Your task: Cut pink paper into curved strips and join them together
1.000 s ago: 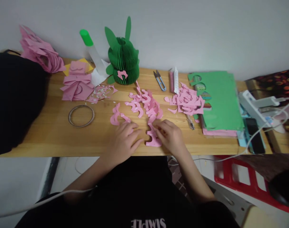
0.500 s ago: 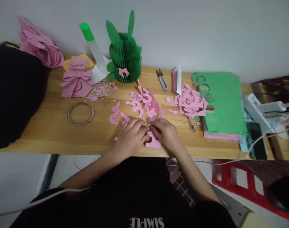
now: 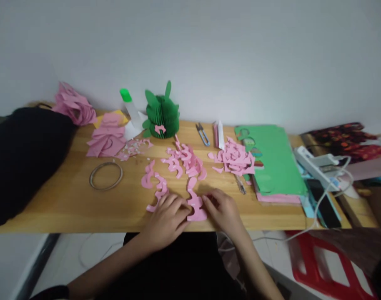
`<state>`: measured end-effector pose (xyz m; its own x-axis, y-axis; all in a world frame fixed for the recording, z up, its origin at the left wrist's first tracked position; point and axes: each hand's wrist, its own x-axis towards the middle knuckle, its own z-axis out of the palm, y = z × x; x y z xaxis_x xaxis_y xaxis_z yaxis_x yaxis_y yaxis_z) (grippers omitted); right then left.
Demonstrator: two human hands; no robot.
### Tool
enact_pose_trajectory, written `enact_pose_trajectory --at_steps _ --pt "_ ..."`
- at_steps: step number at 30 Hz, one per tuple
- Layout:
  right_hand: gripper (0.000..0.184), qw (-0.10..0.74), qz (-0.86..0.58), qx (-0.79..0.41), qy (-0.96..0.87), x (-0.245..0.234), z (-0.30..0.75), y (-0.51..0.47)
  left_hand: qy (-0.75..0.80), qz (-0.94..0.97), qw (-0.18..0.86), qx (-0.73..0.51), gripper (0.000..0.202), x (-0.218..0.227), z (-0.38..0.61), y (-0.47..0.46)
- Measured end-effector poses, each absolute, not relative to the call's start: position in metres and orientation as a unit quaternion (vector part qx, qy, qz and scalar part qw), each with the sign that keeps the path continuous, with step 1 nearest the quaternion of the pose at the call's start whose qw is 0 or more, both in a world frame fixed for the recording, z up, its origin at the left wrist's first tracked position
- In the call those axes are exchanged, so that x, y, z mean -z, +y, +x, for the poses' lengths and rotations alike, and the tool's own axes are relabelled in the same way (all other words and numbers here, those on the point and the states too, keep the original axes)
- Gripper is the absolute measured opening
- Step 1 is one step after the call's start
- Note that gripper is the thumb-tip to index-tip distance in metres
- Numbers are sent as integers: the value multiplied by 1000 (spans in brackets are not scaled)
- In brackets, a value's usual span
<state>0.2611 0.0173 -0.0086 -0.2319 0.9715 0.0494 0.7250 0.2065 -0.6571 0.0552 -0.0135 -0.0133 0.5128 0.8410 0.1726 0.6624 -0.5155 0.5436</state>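
Observation:
A curvy pink paper cutout (image 3: 196, 202) lies on the wooden table (image 3: 65, 200) near its front edge, between my two hands. My left hand (image 3: 169, 216) is closed, with thumb and fingertips at the cutout's lower left edge. On the opposite edge, the fingers of my right hand (image 3: 222, 207) are bent together against the paper. Partly under my left hand is another wavy pink cutout (image 3: 161, 185). Just beyond lies a loose pile of curved pink pieces (image 3: 192, 160). What each fingertip pinches is partly hidden.
A green honeycomb-paper figure (image 3: 163, 116) and a green-capped bottle (image 3: 131, 109) stand by the wall. Small blue snips (image 3: 203, 135), pink scraps (image 3: 236, 156) and green sheets (image 3: 271, 166) lie to the right. A ring-shaped tape roll (image 3: 106, 176) and a black cloth item (image 3: 28, 154) are leftward.
My hands have moved apart, uncovering the upper part of the pink cutout between them. The camera has tilted up, so the table sits lower in view.

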Motion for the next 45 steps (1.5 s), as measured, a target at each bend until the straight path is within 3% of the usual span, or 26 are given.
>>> enact_pose_trajectory --at_steps 7,12,18,21,28,33,36,38,39,41,45 --pt "35 248 -582 -321 -705 5 266 11 436 834 213 -264 10 16 56 -18" --pt "53 267 -527 -483 -646 -1 259 6 412 842 178 -300 12 -2 49 -23" --pt "47 372 -475 -618 -505 -9 243 8 398 849 144 -316 16 -15 40 -22" --pt "42 406 -469 -607 -497 -23 237 12 405 818 205 -353 15 -20 35 -15" --pt "39 467 -453 -563 -510 -72 223 35 399 646 475 -444 30 -48 33 12" --pt "38 474 -439 -534 -545 -86 220 55 388 649 441 -483 24 -73 38 31" --pt "45 431 -477 -475 -601 -81 220 80 410 678 371 -484 17 -76 33 38" --pt "52 338 -556 -379 -658 -73 216 105 439 677 333 -488 15 -73 23 40" --pt "46 248 -597 -309 -697 -68 212 118 455 674 317 -489 15 -70 17 39" --pt "25 188 -626 -276 -705 -58 198 142 488 661 270 -502 15 -64 0 36" --pt "24 120 -659 -242 -702 -40 156 172 562 633 190 -498 17 -56 -35 22"
